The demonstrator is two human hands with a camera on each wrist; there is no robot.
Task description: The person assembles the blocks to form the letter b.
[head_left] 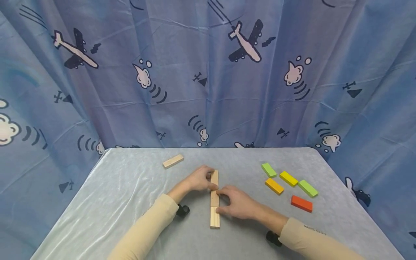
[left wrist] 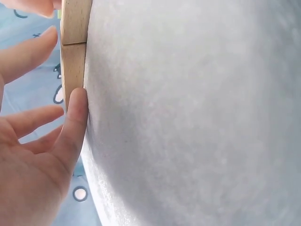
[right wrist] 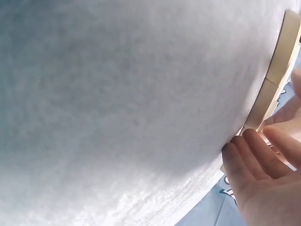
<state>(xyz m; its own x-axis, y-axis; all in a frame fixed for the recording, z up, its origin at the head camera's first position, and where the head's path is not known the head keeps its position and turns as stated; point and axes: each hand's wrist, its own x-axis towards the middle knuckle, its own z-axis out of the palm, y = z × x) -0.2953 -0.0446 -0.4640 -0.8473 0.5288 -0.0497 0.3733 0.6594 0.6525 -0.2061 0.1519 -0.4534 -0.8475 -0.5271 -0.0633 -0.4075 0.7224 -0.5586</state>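
Plain wooden blocks lie end to end in a straight row on the table. My left hand (head_left: 199, 178) is at the left side of the far block (head_left: 215, 177), its index finger near the far end and thumb close to the joint. In the left wrist view, an outstretched fingertip (left wrist: 78, 96) touches that block's side. From the right, my right hand (head_left: 242, 203) touches the row, index finger by the middle block (head_left: 214, 198) and thumb beside the near block (head_left: 215, 218). Fairly straight right fingers (right wrist: 256, 153) hide part of the row in the right wrist view.
A single wooden block (head_left: 173, 161) lies at the back left. On the right are a red block (head_left: 301, 203), an orange block (head_left: 274, 186), a yellow block (head_left: 288, 178) and two green blocks (head_left: 307, 188). A blue patterned curtain (head_left: 208, 72) hangs behind the pale-covered table (head_left: 130, 187).
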